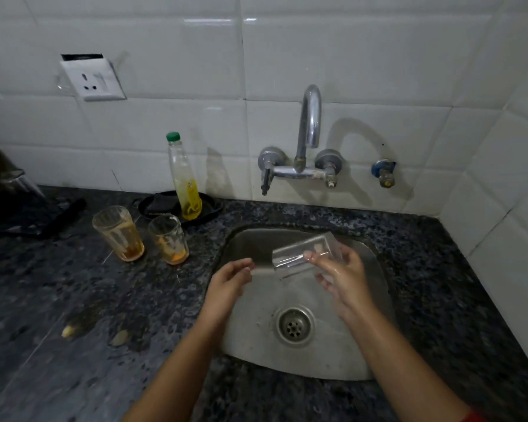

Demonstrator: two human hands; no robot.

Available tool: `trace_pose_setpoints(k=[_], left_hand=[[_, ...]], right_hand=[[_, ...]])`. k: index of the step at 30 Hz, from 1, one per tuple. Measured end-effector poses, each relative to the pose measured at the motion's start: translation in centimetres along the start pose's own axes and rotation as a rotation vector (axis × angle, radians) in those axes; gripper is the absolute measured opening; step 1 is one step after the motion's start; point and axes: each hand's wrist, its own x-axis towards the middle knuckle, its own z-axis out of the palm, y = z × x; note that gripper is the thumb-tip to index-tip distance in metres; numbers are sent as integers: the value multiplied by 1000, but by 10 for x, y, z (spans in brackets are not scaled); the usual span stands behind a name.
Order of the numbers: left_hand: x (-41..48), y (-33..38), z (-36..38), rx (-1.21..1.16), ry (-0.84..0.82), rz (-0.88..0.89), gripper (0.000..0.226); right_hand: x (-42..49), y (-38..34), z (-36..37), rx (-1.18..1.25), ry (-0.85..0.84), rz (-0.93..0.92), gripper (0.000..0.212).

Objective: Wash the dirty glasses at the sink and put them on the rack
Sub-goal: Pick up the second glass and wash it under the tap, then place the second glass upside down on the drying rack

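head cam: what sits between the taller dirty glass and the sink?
The shorter dirty glass, upright on the counter beside the taller dirty glass; past it, only bare counter up to the sink rim. Head view shows it.

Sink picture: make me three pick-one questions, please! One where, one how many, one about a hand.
1. Where is the bottle? A on the floor; B left of the tap; C on a shelf.
2. How many dirty glasses stand on the counter? A one; B two; C four.
3. What does the right hand do? A holds a glass; B turns the tap; C lies flat.
Answers: B: it stands upright, left of the tap. B: two hold orange dregs. A: its fingers curl round the glass.
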Motion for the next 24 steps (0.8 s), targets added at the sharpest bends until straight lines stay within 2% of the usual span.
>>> trace_pose_setpoints(k=[3, 7, 12, 16, 21, 24], left_hand=[[13, 25, -40, -208, 27, -28, 22], [28, 55, -124, -364, 98, 37, 24], [46, 73, -258, -376, 192, 92, 23], [57, 70, -368, -315, 293, 76, 20], [66, 59, -476, -336, 431, 19, 19], [73, 51, -523, -347, 490, -3, 18]], right_hand=[[0, 4, 46, 240, -66, 228, 33], [-14, 10, 143, 375, -152, 369, 16], [-31, 31, 284, 403, -235, 424, 22], [-39, 52, 390, 372, -276, 429, 18], [-32, 82, 508, 270, -339, 403, 26], [-23, 101, 570, 157, -369, 333, 39]])
